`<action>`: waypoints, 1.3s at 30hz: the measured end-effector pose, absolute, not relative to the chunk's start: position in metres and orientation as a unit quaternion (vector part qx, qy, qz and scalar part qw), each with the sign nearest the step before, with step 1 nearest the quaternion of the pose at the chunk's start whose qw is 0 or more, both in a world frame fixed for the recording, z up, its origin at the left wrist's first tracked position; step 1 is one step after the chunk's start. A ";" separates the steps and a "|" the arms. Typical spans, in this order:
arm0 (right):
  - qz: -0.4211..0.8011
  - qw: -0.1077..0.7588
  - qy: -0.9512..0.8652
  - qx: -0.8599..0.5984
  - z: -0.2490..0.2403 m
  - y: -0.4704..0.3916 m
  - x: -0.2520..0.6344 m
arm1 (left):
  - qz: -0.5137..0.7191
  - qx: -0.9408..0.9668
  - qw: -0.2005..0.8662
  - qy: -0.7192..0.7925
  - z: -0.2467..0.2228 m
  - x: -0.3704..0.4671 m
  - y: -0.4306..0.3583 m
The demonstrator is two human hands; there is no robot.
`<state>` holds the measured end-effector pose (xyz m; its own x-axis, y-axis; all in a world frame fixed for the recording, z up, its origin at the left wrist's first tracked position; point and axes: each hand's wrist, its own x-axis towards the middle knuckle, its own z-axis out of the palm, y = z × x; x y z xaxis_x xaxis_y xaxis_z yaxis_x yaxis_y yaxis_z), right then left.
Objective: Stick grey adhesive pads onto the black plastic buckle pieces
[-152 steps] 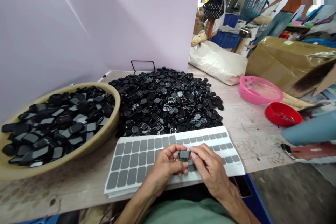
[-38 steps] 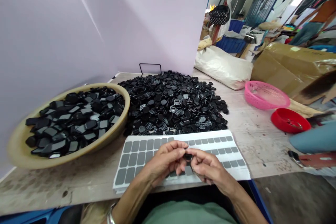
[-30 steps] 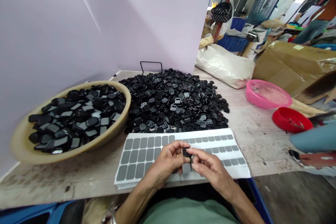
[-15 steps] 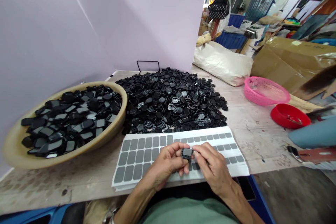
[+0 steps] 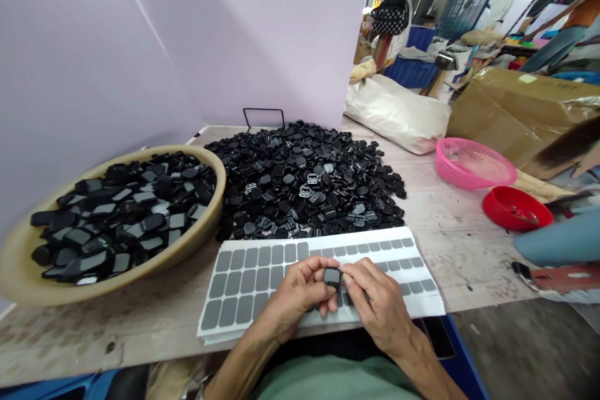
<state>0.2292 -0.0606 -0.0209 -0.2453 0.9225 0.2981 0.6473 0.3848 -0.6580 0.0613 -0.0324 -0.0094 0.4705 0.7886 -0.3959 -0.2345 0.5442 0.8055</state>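
Note:
Both hands meet over a white sheet of grey stickers at the table's near edge. My left hand and my right hand pinch one small black plastic piece between their fingertips; its grey face points up. A large pile of loose black pieces lies just beyond the sheet. To the left, a wide tan bowl holds several black pieces with grey faces.
A pink basket and a red dish stand at the right. A white sack and cardboard boxes lie behind them. A lilac wall closes the left and back. A blue sleeve reaches in at the far right.
My hands stay together over the sheet; the black piece between my fingers has been turned and now shows its grey face upward. The view has shifted slightly.

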 end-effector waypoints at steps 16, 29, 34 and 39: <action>0.199 0.300 -0.782 -0.509 -0.019 -0.059 0.231 | 0.329 0.361 0.779 0.392 -0.022 0.056 -0.031; 0.150 0.203 -0.773 -0.582 -0.007 -0.067 0.263 | 0.304 0.562 0.580 0.504 -0.013 0.042 -0.044; 0.126 0.138 -0.770 -0.610 -0.012 -0.073 0.265 | 0.216 0.698 0.506 0.458 -0.002 0.029 -0.060; 0.071 0.098 -0.799 -0.590 -0.017 -0.072 0.234 | 0.199 0.765 0.475 0.386 0.002 0.036 -0.071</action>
<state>0.2344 -0.0719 -0.0174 -0.2857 0.9556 0.0730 0.9277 0.2948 -0.2292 0.0361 -0.0710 0.0022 0.6219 0.7806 -0.0626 0.4018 -0.2494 0.8811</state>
